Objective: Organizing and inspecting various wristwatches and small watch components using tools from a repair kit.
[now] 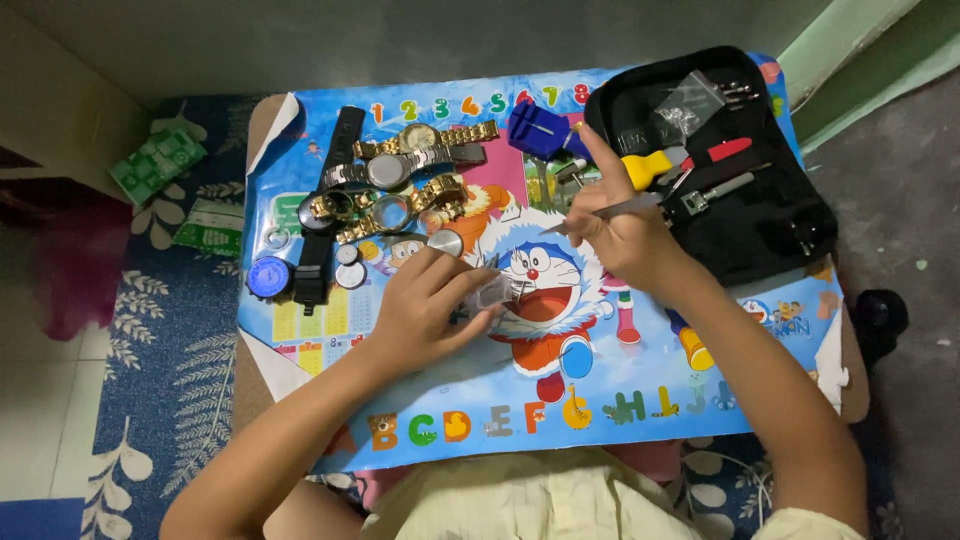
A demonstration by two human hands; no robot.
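My left hand [425, 305] pinches a small clear plastic packet [497, 291] against the colourful cartoon mat [640, 400]. My right hand [622, 232] holds a thin metal tool [600, 212] like a pen, its tip pointing left above the packet, the index finger stretched up toward the tool case. A round silver watch back [445, 242] lies just above my left hand.
Several gold and silver wristwatches [410, 170] and a black strap [325, 215] lie at the mat's upper left, with a blue round case [269, 277] and small discs. A blue tool [540, 128] sits at top. An open black tool case [740, 170] with screwdrivers fills the upper right.
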